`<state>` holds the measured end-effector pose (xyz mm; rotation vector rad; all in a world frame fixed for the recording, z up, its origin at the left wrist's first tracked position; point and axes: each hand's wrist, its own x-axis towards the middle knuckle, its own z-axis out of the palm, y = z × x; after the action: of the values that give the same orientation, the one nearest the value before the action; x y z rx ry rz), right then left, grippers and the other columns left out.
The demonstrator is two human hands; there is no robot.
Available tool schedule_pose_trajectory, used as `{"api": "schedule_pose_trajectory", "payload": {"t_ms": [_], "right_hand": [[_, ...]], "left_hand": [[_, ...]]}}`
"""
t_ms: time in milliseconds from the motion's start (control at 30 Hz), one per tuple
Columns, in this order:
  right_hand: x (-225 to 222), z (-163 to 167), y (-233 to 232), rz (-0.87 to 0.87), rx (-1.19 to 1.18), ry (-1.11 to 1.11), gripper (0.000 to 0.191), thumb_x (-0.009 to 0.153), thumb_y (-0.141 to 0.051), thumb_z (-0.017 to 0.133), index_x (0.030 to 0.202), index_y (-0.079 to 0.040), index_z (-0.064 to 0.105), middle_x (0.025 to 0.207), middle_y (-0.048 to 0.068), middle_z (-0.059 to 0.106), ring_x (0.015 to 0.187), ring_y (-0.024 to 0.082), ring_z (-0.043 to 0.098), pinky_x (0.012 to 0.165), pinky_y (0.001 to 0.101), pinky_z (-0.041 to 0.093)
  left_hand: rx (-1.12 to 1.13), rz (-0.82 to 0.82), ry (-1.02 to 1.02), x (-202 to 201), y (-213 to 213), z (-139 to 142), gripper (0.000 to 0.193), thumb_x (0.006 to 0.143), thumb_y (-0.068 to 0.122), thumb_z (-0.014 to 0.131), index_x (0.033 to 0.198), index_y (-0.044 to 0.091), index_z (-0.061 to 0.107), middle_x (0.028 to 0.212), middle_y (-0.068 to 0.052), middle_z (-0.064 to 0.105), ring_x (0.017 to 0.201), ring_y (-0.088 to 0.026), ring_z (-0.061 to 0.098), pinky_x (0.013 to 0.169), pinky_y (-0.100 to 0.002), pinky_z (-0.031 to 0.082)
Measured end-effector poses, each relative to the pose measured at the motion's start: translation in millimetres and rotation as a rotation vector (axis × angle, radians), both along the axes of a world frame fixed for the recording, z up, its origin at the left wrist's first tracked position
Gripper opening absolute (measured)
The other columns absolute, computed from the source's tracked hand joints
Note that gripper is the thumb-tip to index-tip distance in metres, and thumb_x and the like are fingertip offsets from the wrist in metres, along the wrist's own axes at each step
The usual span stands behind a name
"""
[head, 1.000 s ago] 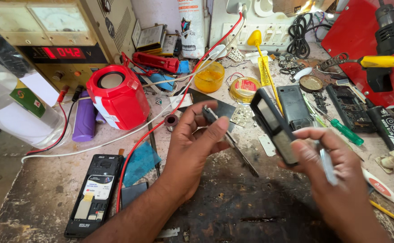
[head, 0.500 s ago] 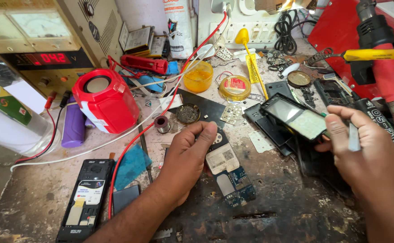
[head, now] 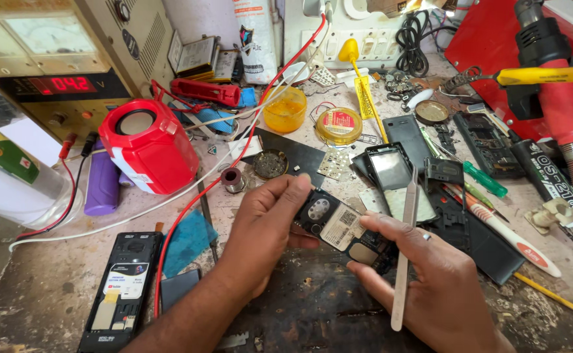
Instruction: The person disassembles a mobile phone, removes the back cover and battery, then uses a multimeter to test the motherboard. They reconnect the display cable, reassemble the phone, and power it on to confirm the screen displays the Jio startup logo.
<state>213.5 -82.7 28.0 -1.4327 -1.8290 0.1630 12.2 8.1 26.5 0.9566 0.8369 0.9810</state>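
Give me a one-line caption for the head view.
Both hands hold a phone circuit board over a cluttered workbench; right hand also grips metal tweezers, left hand steadies the board.

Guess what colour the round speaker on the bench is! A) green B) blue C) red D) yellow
C: the speaker left of the left hand has a red body with a white band, while the right hand holds tweezers by the phone board.
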Motion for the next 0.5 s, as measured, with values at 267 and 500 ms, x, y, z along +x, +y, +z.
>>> {"api": "schedule_pose_trajectory", "payload": {"t_ms": [267,500], "right_hand": [[3.9,1.7,1.0,0.077,0.016,-0.117,0.062,0.068,-0.019,0.088,0.126,-0.012,0.065,0.12,0.013,0.074,0.1,0.029,0.074,0.083,0.0363,0.058],[4.9,-0.5,1.6,0.105,-0.007,-0.138,0.063,0.067,-0.017,0.087,0.125,-0.012,0.065,0.122,0.012,0.074,0.093,0.028,0.073,0.081,0.0364,0.058]], "left_hand": [[0.098,-0.041,0.271,-9.8,13.7,-9.2,0.022,0.093,0.029,0.069,0.088,0.008,0.071,0.076,0.001,0.07,0.064,-0.007,0.063,0.054,-0.026,0.055],[0.551,0.102,0.74,-14.4,9.4,-5.6,0.024,0.091,0.028,0.074,0.091,0.004,0.077,0.068,0.001,0.072,0.06,-0.006,0.062,0.054,-0.027,0.05]]}}
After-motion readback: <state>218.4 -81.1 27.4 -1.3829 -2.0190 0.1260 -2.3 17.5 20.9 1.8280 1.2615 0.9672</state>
